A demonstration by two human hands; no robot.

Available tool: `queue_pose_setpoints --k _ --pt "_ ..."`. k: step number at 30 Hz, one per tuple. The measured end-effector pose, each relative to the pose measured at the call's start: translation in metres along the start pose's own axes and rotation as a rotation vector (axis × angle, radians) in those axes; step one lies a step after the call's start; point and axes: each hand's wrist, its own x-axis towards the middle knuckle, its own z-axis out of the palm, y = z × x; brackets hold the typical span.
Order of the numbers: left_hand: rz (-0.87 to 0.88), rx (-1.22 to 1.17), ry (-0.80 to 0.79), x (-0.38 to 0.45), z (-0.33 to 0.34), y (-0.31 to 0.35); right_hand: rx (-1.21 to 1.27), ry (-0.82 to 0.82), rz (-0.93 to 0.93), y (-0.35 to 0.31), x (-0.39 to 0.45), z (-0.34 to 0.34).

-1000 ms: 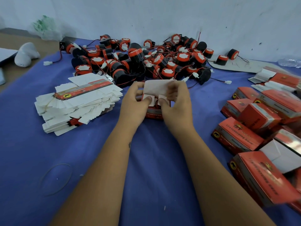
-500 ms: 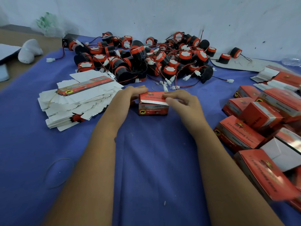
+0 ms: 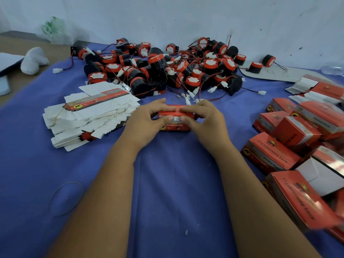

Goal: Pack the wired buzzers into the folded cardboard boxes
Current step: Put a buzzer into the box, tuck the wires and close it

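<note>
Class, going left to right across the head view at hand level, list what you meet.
Stack of flat cartons → left hand → red box both hands grip → right hand → packed boxes.

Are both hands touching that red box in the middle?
Touching. The head view shows the left hand and right hand with fingers curled over the box, thumbs pressing its white flap.

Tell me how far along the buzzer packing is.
Done: a group of closed boxes lies to the right. In hand: the left hand and right hand grip one box and press its lid flap shut on the blue cloth. Left: a big pile of buzzers and a stack of flat boxes, so well short of finished.
</note>
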Motion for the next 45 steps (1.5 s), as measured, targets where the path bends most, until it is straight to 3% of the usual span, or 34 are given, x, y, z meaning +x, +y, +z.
queue_pose_setpoints --k 5,13,23,29,35,41,45 --pt "0.018 -0.048 0.068 -0.001 0.004 0.003 -0.011 0.070 -0.026 -0.002 0.000 0.004" --pt "0.005 -0.174 0.041 -0.001 0.003 0.004 -0.016 0.154 -0.044 -0.003 0.000 0.008" --pt "0.081 0.126 0.044 -0.002 0.000 0.000 -0.314 0.140 -0.227 -0.004 -0.003 0.004" --pt "0.084 0.241 0.059 -0.001 0.005 -0.005 -0.485 0.149 -0.223 -0.004 -0.003 0.008" --pt "0.093 0.327 0.132 0.001 0.013 -0.001 -0.487 0.158 -0.209 -0.008 -0.003 0.012" --pt "0.036 0.226 0.108 -0.002 0.013 0.004 -0.491 0.153 -0.200 -0.012 -0.006 0.014" --pt "-0.087 -0.265 0.014 -0.003 0.019 0.015 -0.601 0.238 -0.362 -0.019 -0.005 0.015"
